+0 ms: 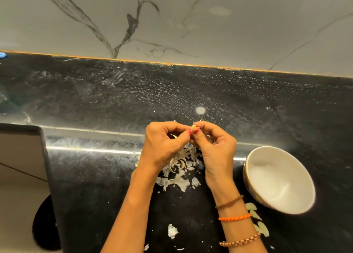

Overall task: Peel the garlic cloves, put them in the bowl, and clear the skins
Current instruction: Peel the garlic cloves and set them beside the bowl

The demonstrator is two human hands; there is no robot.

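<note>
My left hand (162,143) and my right hand (214,145) meet over the black counter, and both pinch a small pale garlic clove (193,126) at their fingertips. Below the hands lies a heap of white garlic skins (179,168). A white bowl (257,193) stands tilted to the right of my right wrist; its inside looks bare. Several pale cloves (257,220) lie on the counter by my right forearm, below the bowl.
A black speckled counter (95,176) reaches back to a marble wall (172,23). Loose skin scraps (172,231) lie near the front. The counter ends at the left over a grey floor, with a dark round object (45,226) below.
</note>
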